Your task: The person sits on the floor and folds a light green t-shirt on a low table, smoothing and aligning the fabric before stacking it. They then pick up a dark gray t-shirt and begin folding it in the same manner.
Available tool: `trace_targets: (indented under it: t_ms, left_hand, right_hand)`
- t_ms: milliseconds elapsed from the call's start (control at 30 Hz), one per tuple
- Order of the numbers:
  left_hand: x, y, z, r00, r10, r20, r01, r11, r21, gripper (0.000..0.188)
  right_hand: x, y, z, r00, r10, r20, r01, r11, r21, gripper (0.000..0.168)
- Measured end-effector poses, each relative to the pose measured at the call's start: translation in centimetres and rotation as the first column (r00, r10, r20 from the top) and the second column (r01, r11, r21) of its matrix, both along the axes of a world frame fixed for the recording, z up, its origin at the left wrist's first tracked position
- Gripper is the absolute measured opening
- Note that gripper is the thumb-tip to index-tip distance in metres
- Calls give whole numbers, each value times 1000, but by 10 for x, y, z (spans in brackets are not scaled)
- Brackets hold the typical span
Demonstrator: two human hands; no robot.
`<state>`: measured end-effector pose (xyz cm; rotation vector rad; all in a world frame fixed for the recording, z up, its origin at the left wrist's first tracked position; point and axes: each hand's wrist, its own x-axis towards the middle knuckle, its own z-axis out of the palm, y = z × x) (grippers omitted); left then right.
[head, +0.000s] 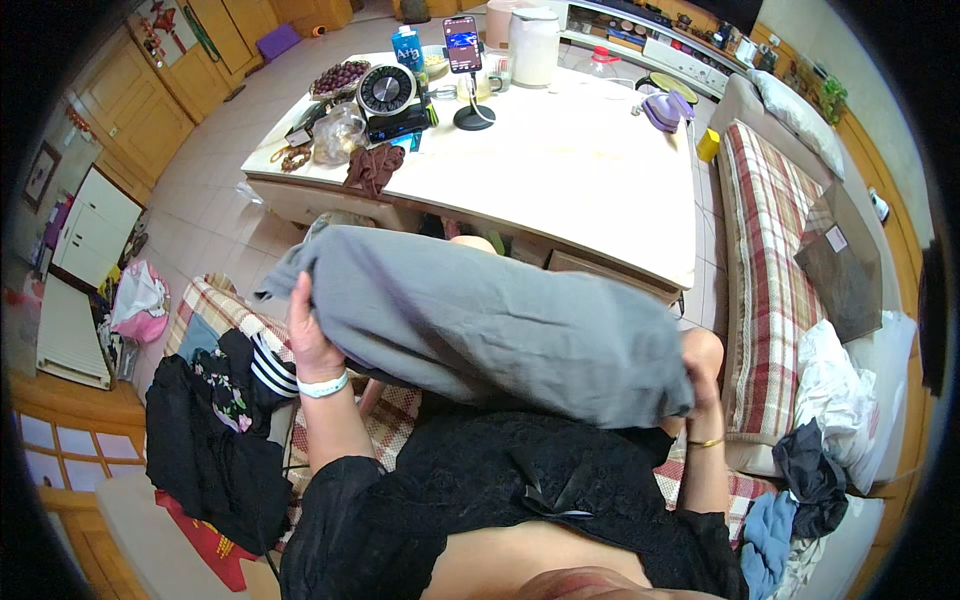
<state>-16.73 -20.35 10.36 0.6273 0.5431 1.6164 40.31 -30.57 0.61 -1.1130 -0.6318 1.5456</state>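
A grey cloth garment (480, 315) is stretched sideways above my lap, blurred in places by motion. My left hand (309, 330) grips its left end, thumb on the near face and the other fingers hidden behind the fabric. At the right end, my right hand (699, 367) clasps the lower corner, its fingers partly hidden by the cloth. A dark diagonal streak crosses the garment's left half. Which kind of garment it is cannot be told.
Ahead stands a white-topped table (555, 187) with a purple iron (666, 111), a phone on a stand (463, 52), a small fan (386, 90) and a brown cloth (373, 168). Dark clothes (217, 442) are heaped at left. More clothes (814, 480) lie on the right by a plaid-covered sofa (772, 285).
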Motion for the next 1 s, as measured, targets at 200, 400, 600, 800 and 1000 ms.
trace_targets:
  t_ms: [200,400,600,800,1000]
  left_hand:
    - [-2,8,-7,990,40,-139,-41,999,-4,44]
    - [12,-1,11,998,-46,-34,46,999,-20,44]
    - [54,9,10,972,-126,-196,118,992,-50,40]
    - [27,-4,63,967,-255,-3,241,909,340,62]
    - [124,1,0,599,-176,-781,386,918,90,48]
  right_hand:
    - [-26,-5,34,955,-188,-230,240,945,224,43]
    - [4,-7,-51,643,-293,707,19,930,368,37]
    - [-87,8,60,-13,-139,990,-390,913,123,27]
    - [-27,-2,109,844,-372,386,85,805,587,28]
    - [-101,34,52,218,-97,971,-467,864,191,28]
